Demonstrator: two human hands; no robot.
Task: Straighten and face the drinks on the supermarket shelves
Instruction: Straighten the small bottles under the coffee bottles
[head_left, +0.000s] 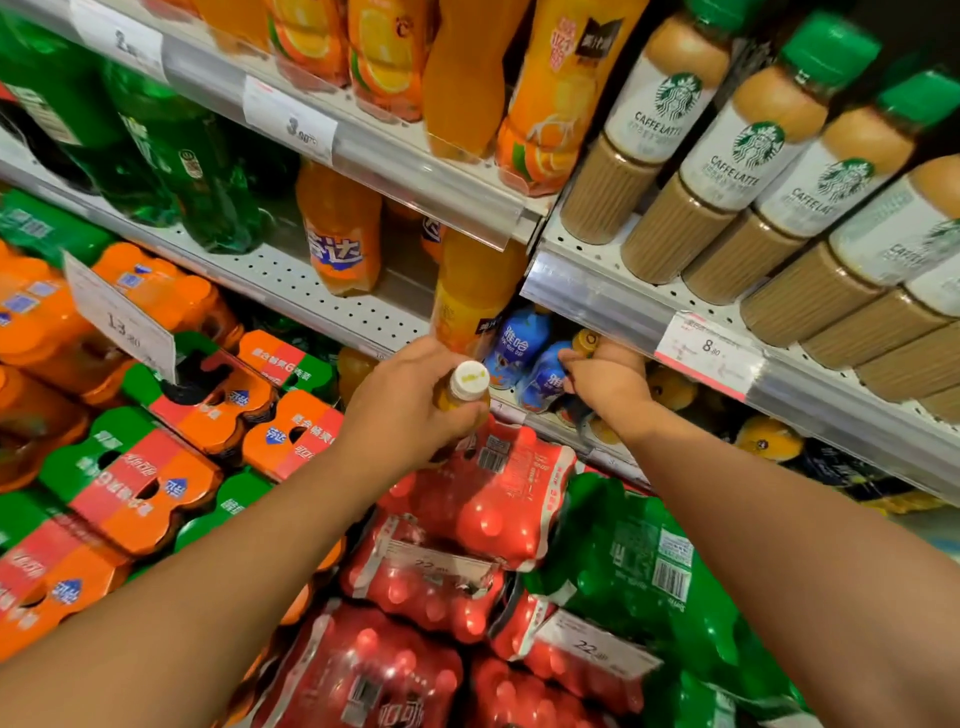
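Juice bottle (464, 391), white-capped, sits in the left hand (400, 410), fingers curled round its neck, just left of the blue pouches (524, 345). Right hand (608, 376) reaches under the latte shelf (623, 306), fingers curled on a yellow bottle (586, 342) right of those pouches.

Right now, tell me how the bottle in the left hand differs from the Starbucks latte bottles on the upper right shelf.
The small orange juice bottle has a white cap; the Starbucks latte bottles have green caps. It holds orange liquid; they hold tan coffee. It sits in the left hand, off the shelf; they stand in a row on the shelf. Both are capped.
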